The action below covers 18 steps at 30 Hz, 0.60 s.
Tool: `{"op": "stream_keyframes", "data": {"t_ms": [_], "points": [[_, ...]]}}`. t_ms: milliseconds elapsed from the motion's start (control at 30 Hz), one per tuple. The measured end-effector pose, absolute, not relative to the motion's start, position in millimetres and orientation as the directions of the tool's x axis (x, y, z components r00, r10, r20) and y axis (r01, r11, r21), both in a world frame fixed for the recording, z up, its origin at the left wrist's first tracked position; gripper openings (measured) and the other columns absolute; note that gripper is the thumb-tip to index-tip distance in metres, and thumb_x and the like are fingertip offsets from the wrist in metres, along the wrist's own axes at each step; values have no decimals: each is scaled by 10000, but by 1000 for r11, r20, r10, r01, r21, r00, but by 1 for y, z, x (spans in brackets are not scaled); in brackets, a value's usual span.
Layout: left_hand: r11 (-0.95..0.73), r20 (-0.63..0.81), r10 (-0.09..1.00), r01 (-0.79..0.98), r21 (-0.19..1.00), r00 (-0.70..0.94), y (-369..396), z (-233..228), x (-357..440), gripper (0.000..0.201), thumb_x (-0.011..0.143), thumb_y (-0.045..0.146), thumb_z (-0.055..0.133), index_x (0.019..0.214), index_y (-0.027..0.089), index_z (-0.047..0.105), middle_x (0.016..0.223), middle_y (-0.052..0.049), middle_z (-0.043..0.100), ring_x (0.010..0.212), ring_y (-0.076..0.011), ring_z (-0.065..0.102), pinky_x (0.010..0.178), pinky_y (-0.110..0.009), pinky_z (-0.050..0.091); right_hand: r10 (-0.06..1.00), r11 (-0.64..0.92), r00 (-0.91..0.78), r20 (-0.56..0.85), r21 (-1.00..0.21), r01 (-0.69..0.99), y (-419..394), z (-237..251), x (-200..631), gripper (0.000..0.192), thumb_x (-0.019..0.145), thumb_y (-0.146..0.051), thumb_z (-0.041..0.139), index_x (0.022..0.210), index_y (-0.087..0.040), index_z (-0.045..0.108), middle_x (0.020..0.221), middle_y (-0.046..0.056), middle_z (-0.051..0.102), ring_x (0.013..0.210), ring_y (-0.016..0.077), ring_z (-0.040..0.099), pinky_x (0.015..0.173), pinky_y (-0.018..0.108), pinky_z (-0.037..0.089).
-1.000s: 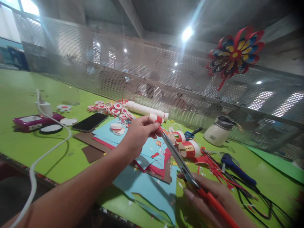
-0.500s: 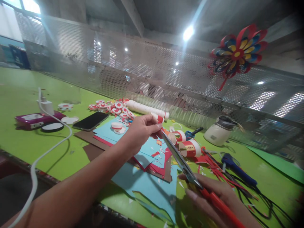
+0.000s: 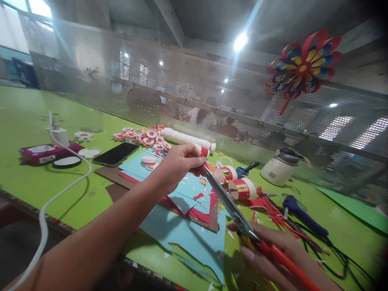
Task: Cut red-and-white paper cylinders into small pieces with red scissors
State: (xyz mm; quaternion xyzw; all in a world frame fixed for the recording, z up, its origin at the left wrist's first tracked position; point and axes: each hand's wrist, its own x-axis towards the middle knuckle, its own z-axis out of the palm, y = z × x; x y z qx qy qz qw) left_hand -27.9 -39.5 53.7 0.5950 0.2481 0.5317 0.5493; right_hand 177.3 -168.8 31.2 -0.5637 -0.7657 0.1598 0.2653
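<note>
My right hand (image 3: 273,250) grips red-handled scissors (image 3: 226,200), whose long metal blades point up and to the left. The blades look almost closed, with their tips right at the fingers of my left hand (image 3: 184,163). Thumb and fingers of that hand are pinched together over the paper pile; whatever they hold is too small or hidden to make out. Under both hands lie light blue paper sheets (image 3: 184,224), strewn with small red and white scraps. Red-and-white paper cup pieces (image 3: 242,188) lie just right of the blades.
A blue glue gun (image 3: 306,216) with black cables and red strips (image 3: 269,208) lie on the right, near a cream jug (image 3: 279,167). Leftward are a phone (image 3: 117,154), a purple box (image 3: 45,153) with a white cable, and several red-white discs (image 3: 148,141). A paper flower (image 3: 303,68) hangs above.
My right hand and the scissors have shifted very slightly, the fingers at the handles moving a little rightward. The left hand has dropped a touch and stays pinched at the blade tips.
</note>
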Motion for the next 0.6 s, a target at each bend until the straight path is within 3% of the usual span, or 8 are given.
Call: {"op": "stream_keyframes", "data": {"t_ms": [200,600], "points": [[-268,355,877,-285,920,324,-40,53,-27,125,676,175,609,629,134,500,571,-14,586,531,-112,555,536,-250,411,944,295,-166,283,-507,810,-170,36,174,265,732,-309,593,970,-287,707,554,-21,656,625,181,677,498,170,531],[-261,351,881,-293,920,318,-40,53,-27,118,677,152,599,615,134,500,567,-15,583,518,-101,533,531,-245,403,955,278,-154,255,-579,766,-171,40,172,254,717,-313,625,951,-291,722,494,-13,631,460,170,624,417,197,520]]}}
